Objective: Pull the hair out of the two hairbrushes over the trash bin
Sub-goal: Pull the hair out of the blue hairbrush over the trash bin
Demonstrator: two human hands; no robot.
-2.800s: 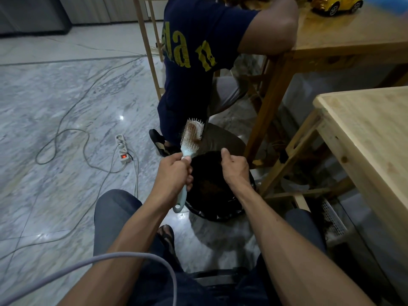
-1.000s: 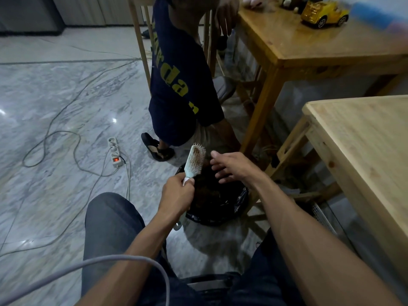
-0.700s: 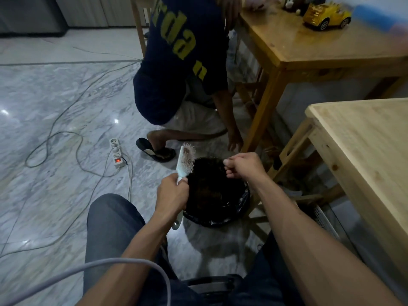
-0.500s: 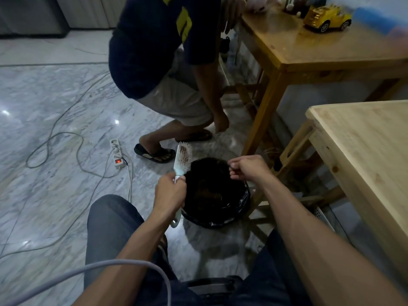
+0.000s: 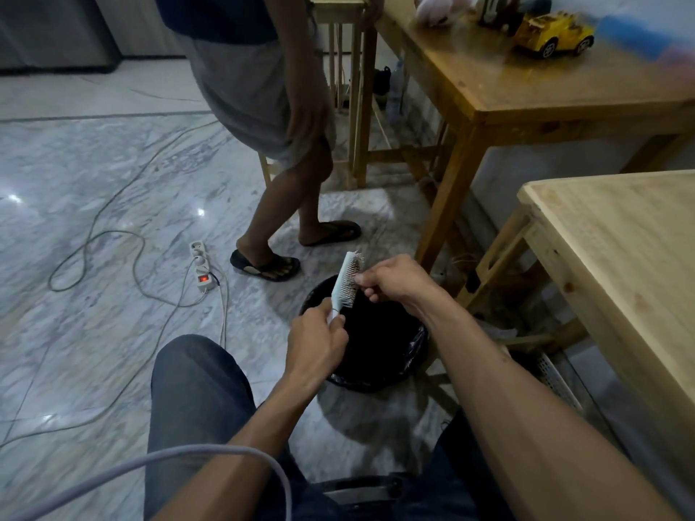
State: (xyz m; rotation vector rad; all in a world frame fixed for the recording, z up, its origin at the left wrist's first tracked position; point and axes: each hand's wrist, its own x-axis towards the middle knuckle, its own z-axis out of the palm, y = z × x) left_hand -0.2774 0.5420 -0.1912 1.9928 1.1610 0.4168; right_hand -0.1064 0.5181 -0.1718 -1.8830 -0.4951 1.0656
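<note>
Left hand (image 5: 314, 342) grips the handle of the pale hairbrush (image 5: 345, 283), fingers curled tight round it, brush head tilted up and away with the bristles turned right. The brush hangs over the far-left rim of the trash bin (image 5: 411, 361), which sits on the marble floor between the knees. Right hand (image 5: 395, 282) has come back in: half a second ago it was off to the right above the bin with its fingers bunched, likely letting a tuft fall; now its fingertips pinch into the bristles near the top of the brush head. Whether they have hair in the pinch cannot be told, too small and dim. Brownish matting shows among the bristles, so this brush is judged not yet clean. Reads as another pluck starting in a repeated pull-and-drop cycle. No second hairbrush in view. The bystander's legs (image 5: 286, 204) have shifted from a crouch beside the bin to standing on the far side, sandals near its rim. Power strip (image 5: 202, 270) lies on the floor to the left.
</note>
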